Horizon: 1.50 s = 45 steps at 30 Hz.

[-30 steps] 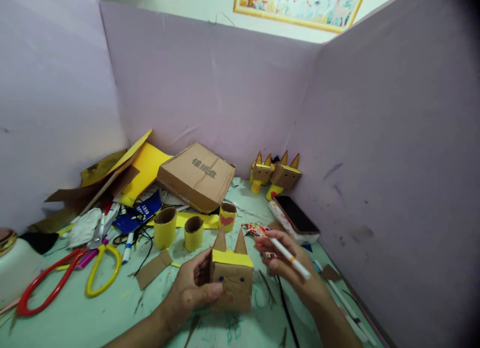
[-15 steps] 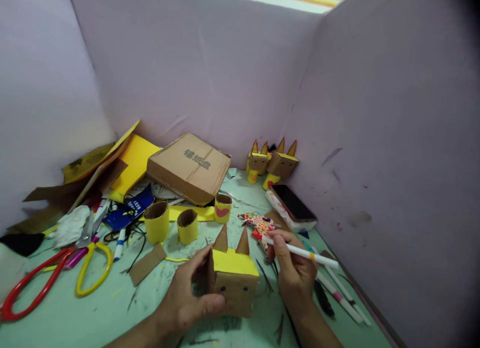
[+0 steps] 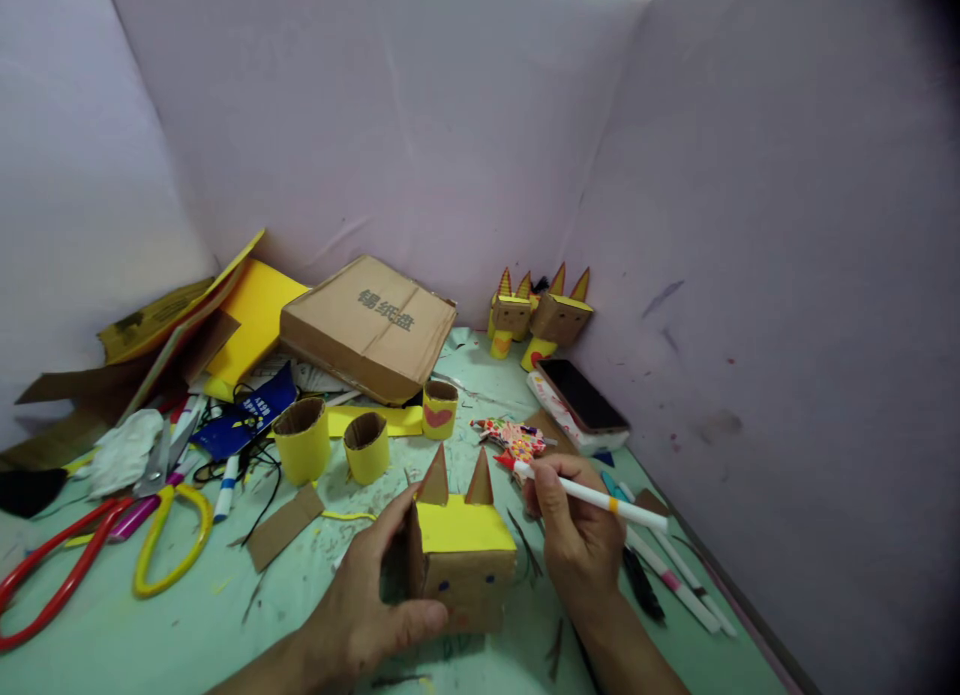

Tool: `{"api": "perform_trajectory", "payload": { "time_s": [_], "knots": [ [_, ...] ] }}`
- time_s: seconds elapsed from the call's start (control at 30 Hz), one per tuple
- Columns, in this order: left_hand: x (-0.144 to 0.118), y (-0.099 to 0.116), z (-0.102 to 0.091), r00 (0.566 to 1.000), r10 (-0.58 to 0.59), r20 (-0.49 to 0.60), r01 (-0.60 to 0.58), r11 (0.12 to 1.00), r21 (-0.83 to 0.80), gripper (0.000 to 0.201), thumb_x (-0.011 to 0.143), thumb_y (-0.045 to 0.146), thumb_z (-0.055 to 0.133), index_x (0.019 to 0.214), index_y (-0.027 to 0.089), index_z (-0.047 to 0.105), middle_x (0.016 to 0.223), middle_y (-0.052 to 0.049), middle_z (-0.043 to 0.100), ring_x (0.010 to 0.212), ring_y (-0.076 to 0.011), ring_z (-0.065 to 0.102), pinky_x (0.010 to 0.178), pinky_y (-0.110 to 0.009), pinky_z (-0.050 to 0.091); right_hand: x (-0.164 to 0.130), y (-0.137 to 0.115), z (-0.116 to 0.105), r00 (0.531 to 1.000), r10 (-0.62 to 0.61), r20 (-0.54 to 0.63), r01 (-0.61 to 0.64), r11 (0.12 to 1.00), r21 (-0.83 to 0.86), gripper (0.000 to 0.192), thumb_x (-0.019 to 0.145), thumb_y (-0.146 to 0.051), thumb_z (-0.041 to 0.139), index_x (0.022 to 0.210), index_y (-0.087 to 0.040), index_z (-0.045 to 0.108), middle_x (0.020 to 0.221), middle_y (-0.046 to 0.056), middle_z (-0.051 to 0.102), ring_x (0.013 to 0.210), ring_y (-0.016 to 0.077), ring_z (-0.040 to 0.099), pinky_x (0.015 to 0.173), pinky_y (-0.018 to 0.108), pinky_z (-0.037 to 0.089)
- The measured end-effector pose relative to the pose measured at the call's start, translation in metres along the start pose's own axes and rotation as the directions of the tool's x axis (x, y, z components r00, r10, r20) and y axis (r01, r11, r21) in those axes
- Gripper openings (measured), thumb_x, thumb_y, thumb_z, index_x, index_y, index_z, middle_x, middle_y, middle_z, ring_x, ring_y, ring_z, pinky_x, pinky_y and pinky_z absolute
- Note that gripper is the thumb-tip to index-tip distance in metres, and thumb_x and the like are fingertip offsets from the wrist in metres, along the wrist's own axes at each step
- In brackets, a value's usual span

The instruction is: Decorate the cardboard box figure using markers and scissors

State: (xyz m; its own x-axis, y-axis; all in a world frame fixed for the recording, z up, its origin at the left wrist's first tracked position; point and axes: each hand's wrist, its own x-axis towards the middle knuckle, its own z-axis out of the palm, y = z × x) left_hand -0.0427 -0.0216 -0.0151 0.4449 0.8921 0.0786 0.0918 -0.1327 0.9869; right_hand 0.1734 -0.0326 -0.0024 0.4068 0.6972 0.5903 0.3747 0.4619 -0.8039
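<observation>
My left hand (image 3: 367, 585) grips the left side of a small cardboard box head (image 3: 469, 585), thumb across its front. The head has a yellow top, two pointed brown ears and two dark dots for eyes; a faint reddish mark shows low on its front. Between the fingers of my right hand (image 3: 581, 530) is a white marker (image 3: 611, 503) with a red tip and an orange band. That tip points left, above the head's right ear and apart from it. Beyond the head stand yellow-covered cardboard tubes (image 3: 366, 449), one tube (image 3: 439, 411) bearing a red heart.
Red-and-yellow-handled scissors (image 3: 174, 540) lie at left, before a pile of yellow sheets (image 3: 259, 310) and cardboard. A flat carton (image 3: 367, 325) rests behind. Finished-looking cardboard figures (image 3: 559, 320) stand at the back right, near a phone (image 3: 583, 395). Several markers (image 3: 675, 580) lie at right.
The view has shifted slightly, so most things sit a little further left. Both hands keep their holds on the box head and the marker, with little other movement.
</observation>
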Motion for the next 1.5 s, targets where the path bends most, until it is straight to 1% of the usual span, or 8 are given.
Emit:
{"api": "perform_trajectory", "payload": {
  "time_s": [0.17, 0.27, 0.53, 0.73, 0.97, 1.2, 1.4, 1.5],
  "knots": [
    [-0.0008, 0.0018, 0.0015, 0.999, 0.031, -0.027, -0.031, 0.999, 0.027, 0.111, 0.058, 0.074, 0.075, 0.146, 0.015, 0.043, 0.148, -0.013, 0.051, 0.138, -0.039, 0.041, 0.116, -0.045, 0.032, -0.0012, -0.0008, 0.0002, 0.996, -0.073, 0.051, 0.075, 0.997, -0.032, 0.009, 0.094, -0.026, 0.057, 0.087, -0.023, 0.061, 0.066, -0.004, 0.058, 0.053, 0.0094, 0.052, 0.047, 0.018, 0.042],
    [-0.001, 0.0051, 0.0023, 0.999, 0.026, -0.04, -0.024, 0.999, 0.045, 0.111, 0.057, 0.076, 0.074, 0.145, 0.016, 0.045, 0.147, -0.014, 0.052, 0.137, -0.0402, 0.042, 0.116, -0.048, 0.032, -0.0021, 0.0002, -0.0003, 0.992, -0.105, 0.063, 0.108, 0.993, -0.04, 0.01, 0.095, -0.024, 0.055, 0.087, -0.024, 0.061, 0.067, -0.004, 0.058, 0.055, 0.01, 0.053, 0.049, 0.019, 0.042],
    [-0.0016, 0.009, 0.0036, 0.998, 0.018, -0.061, -0.01, 0.992, 0.125, 0.114, 0.053, 0.082, 0.07, 0.141, 0.013, 0.049, 0.137, -0.017, 0.061, 0.132, -0.043, 0.048, 0.114, -0.053, 0.035, -0.0025, 0.0011, -0.0006, 0.993, -0.106, 0.05, 0.109, 0.991, -0.073, 0.012, 0.095, -0.025, 0.055, 0.086, -0.022, 0.063, 0.069, -0.001, 0.06, 0.06, 0.0127, 0.057, 0.052, 0.022, 0.045],
    [-0.0022, 0.0064, 0.0025, 0.998, 0.037, -0.052, -0.028, 0.986, 0.166, 0.113, 0.054, 0.083, 0.069, 0.144, 0.017, 0.048, 0.141, -0.016, 0.058, 0.135, -0.0422, 0.045, 0.113, -0.054, 0.035, -0.0009, 0.0008, 0.0011, 0.996, -0.075, 0.052, 0.079, 0.993, -0.09, 0.013, 0.095, -0.027, 0.055, 0.085, -0.022, 0.063, 0.068, -0.001, 0.059, 0.057, 0.0125, 0.055, 0.05, 0.022, 0.043],
    [-0.0014, 0.0022, 0.0005, 0.999, 0.02, -0.049, -0.012, 0.986, 0.166, 0.116, 0.054, 0.083, 0.069, 0.146, 0.016, 0.044, 0.143, -0.018, 0.056, 0.136, -0.043, 0.044, 0.114, -0.056, 0.032, -0.0017, 0.0002, 0.0025, 0.999, -0.036, -0.032, 0.035, 0.999, -0.016, 0.008, 0.094, -0.027, 0.056, 0.093, -0.023, 0.062, 0.068, -0.002, 0.058, 0.056, 0.0124, 0.052, 0.051, 0.023, 0.043],
    [-0.0006, 0.0051, 0.0011, 0.998, 0.054, -0.024, -0.05, 0.99, 0.135, 0.112, 0.055, 0.079, 0.072, 0.145, 0.017, 0.047, 0.14, -0.016, 0.059, 0.134, -0.0432, 0.046, 0.113, -0.054, 0.035, -0.0006, 0.0028, 0.0019, 0.999, -0.015, 0.048, 0.018, 0.999, -0.046, 0.014, 0.093, -0.03, 0.057, 0.086, -0.021, 0.064, 0.067, -0.001, 0.06, 0.055, 0.0132, 0.054, 0.048, 0.023, 0.043],
    [-0.001, 0.0035, 0.0017, 0.998, 0.03, -0.053, -0.024, 0.994, 0.107, 0.111, 0.054, 0.078, 0.073, 0.145, 0.018, 0.047, 0.141, -0.015, 0.058, 0.133, -0.0439, 0.046, 0.115, -0.055, 0.032, 0.0007, 0.0047, 0.002, 0.998, 0.052, -0.023, -0.052, 0.999, 0.007, 0.011, 0.093, -0.031, 0.057, 0.093, -0.022, 0.064, 0.071, -0.001, 0.061, 0.059, 0.0142, 0.055, 0.053, 0.026, 0.044],
    [-0.0005, 0.0025, 0.0012, 0.998, 0.037, -0.045, -0.032, 0.994, 0.105, 0.112, 0.055, 0.079, 0.072, 0.144, 0.017, 0.048, 0.142, -0.016, 0.057, 0.134, -0.043, 0.045, 0.115, -0.053, 0.033, -0.0001, 0.0045, 0.0012, 0.999, 0.048, -0.003, -0.047, 0.998, 0.05, 0.011, 0.093, -0.031, 0.058, 0.091, -0.022, 0.064, 0.066, -0.003, 0.059, 0.055, 0.0128, 0.054, 0.051, 0.024, 0.044]
  ]
}}
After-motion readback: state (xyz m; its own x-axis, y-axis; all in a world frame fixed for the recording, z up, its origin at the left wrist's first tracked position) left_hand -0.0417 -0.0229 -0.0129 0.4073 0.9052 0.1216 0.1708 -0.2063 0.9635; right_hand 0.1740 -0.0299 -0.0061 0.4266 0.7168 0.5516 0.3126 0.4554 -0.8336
